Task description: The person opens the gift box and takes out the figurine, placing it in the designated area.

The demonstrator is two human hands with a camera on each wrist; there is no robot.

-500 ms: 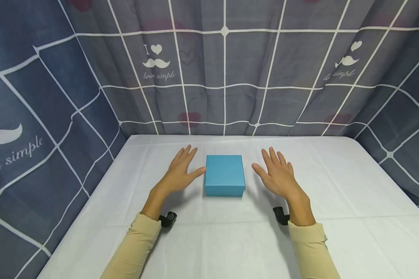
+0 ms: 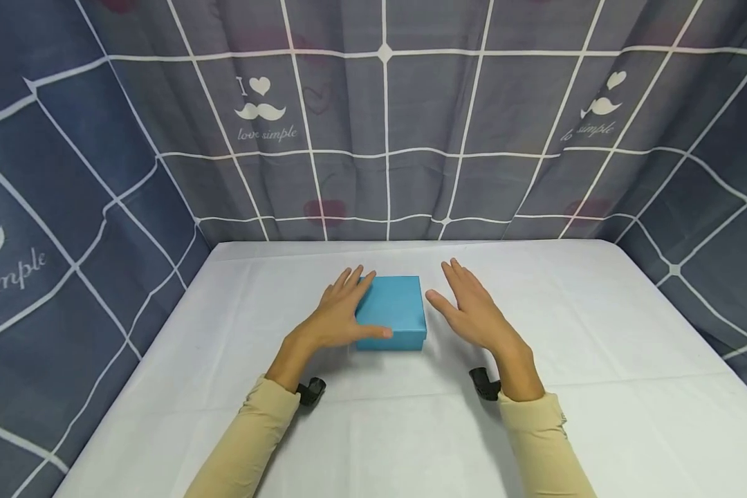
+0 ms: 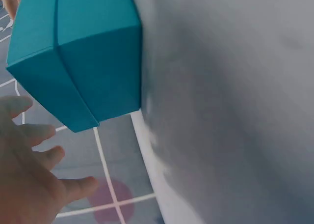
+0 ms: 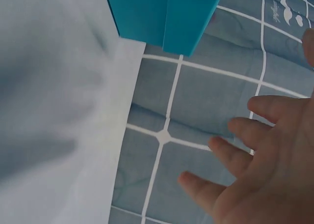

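A blue lidded box [image 2: 393,308] sits closed on the white-covered table, between the two hands. My left hand [image 2: 339,315] is at the box's left side with fingers spread; its thumb and fingertips overlap the box's edge in the head view. In the left wrist view, a gap shows between the left fingers [image 3: 49,157] and the box [image 3: 98,62], so contact cannot be told. To the right of the box, apart from it, hovers my right hand [image 2: 476,315], its fingers straight. The right wrist view shows those fingers [image 4: 230,155] extended below the box's corner [image 4: 162,17].
White cloth [image 2: 373,436] covers the table. A grey checked curtain [image 2: 423,111] hangs behind the table's far edge, and more of it stands along the left and right sides. Small black wrist cameras [image 2: 311,391] are strapped at both sleeves.
My left hand has moved right, over the box's left edge. The right hand has come slightly closer to the box, its fingers drawn nearer together. The head view has shifted a little.
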